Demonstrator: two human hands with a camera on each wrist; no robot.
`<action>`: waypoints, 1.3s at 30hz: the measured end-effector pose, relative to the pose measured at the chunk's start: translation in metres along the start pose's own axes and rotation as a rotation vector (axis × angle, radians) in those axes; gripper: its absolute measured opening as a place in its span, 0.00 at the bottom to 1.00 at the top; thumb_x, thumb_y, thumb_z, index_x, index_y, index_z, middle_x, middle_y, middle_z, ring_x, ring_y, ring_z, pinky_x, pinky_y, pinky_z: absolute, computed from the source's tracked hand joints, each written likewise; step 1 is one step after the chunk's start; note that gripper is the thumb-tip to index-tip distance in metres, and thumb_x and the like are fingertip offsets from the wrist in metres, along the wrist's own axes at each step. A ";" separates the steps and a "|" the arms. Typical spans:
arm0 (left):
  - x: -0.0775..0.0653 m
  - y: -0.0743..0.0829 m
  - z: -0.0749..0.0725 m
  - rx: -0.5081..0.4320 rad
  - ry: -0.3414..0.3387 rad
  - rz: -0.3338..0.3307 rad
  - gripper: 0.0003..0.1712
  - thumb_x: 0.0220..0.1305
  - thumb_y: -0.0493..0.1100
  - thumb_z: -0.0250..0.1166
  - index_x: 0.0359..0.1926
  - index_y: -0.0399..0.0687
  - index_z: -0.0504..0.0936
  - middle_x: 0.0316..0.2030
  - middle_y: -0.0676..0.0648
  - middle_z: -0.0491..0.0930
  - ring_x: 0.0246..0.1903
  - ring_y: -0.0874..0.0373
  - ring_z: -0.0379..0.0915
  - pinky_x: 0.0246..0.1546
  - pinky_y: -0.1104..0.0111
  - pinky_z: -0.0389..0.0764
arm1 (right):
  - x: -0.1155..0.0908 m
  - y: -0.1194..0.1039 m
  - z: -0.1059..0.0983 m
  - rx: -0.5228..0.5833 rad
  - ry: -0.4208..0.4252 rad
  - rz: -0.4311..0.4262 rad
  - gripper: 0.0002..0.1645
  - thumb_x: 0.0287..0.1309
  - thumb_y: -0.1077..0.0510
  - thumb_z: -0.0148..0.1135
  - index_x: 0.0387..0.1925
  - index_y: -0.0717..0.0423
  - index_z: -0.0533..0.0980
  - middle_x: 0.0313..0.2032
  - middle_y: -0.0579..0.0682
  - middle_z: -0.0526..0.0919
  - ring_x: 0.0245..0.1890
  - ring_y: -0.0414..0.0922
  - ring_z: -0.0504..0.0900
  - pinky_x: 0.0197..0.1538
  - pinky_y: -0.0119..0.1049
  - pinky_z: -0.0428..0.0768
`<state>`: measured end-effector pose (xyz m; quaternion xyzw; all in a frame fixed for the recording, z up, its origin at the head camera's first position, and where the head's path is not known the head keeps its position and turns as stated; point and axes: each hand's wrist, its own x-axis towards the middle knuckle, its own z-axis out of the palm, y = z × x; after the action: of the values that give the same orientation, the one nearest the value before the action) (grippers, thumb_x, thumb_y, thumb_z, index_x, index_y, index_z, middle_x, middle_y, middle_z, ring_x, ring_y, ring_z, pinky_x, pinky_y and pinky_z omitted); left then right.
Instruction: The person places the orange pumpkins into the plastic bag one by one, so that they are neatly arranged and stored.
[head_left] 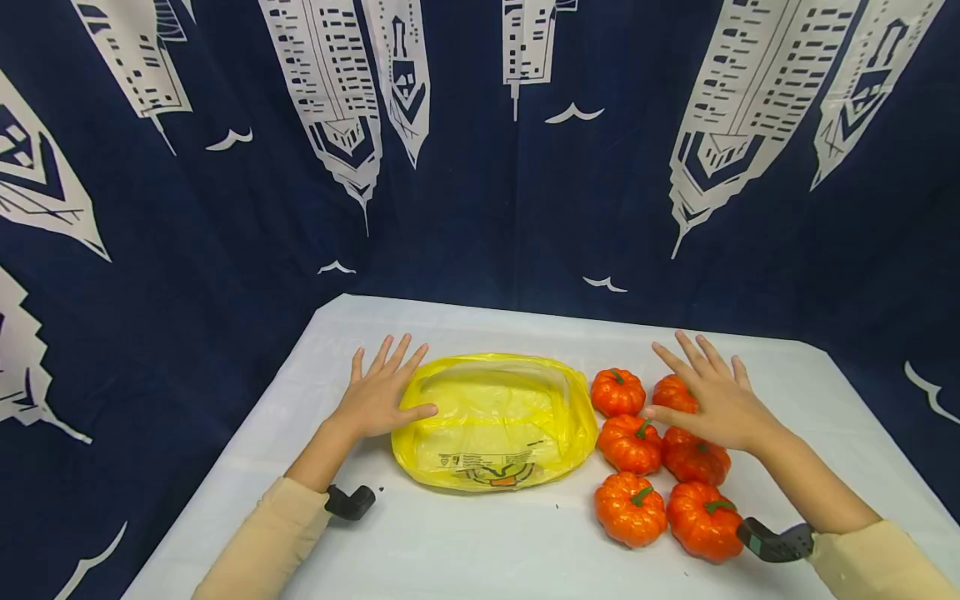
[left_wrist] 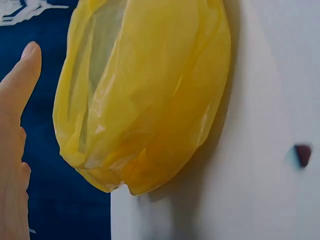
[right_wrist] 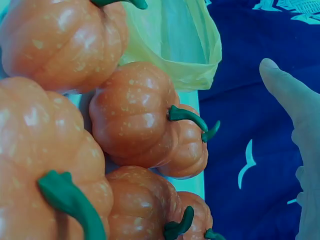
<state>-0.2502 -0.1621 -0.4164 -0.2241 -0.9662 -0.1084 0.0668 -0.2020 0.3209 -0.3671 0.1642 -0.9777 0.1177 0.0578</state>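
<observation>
A yellow plastic bag [head_left: 487, 467] lies on the table with its mouth spread wide and printing on its inner side. Over its left rim hovers my left hand [head_left: 382, 396], fingers spread, thumb overlapping the bag in the head view. My right hand [head_left: 716, 408], fingers also spread, is above the small orange pumpkins, partly covering the far right pumpkin [head_left: 672, 393] and the middle right pumpkin [head_left: 697, 458]. In the left column are a far pumpkin [head_left: 617, 393], a middle pumpkin [head_left: 628, 446] and a near pumpkin [head_left: 630, 510]. Nearest the right wrist sits another pumpkin [head_left: 703, 523]. Both hands hold nothing.
A white cloth covers the table [head_left: 465, 550]. Behind and around it hangs a dark blue curtain [head_left: 480, 208] with white building and bird prints. A dark crumb [left_wrist: 302, 155] lies near the bag. Each wrist wears a black camera mount [head_left: 351, 502].
</observation>
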 end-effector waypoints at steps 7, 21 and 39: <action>-0.018 -0.007 0.014 -0.231 0.116 -0.076 0.50 0.62 0.62 0.63 0.77 0.51 0.52 0.75 0.40 0.46 0.74 0.41 0.36 0.68 0.36 0.47 | 0.005 0.015 -0.001 0.189 -0.004 0.050 0.55 0.59 0.38 0.62 0.77 0.53 0.46 0.73 0.71 0.41 0.70 0.74 0.37 0.60 0.81 0.35; -0.050 -0.005 0.046 -0.566 0.357 -0.115 0.26 0.62 0.40 0.68 0.62 0.46 0.77 0.61 0.42 0.75 0.61 0.45 0.70 0.56 0.51 0.78 | 0.017 0.059 0.004 0.457 -0.080 0.287 0.56 0.64 0.38 0.56 0.76 0.61 0.40 0.72 0.74 0.41 0.67 0.77 0.44 0.57 0.81 0.52; -0.053 -0.003 0.053 -0.630 0.366 -0.059 0.22 0.65 0.38 0.66 0.59 0.43 0.79 0.60 0.43 0.76 0.59 0.47 0.72 0.53 0.58 0.81 | 0.009 0.082 0.030 0.461 -0.138 0.318 0.51 0.63 0.40 0.57 0.71 0.70 0.51 0.67 0.77 0.54 0.63 0.74 0.58 0.55 0.75 0.66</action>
<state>-0.2090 -0.1738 -0.4777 -0.1825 -0.8634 -0.4411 0.1631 -0.2400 0.3863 -0.4122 0.0251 -0.9403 0.3328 -0.0670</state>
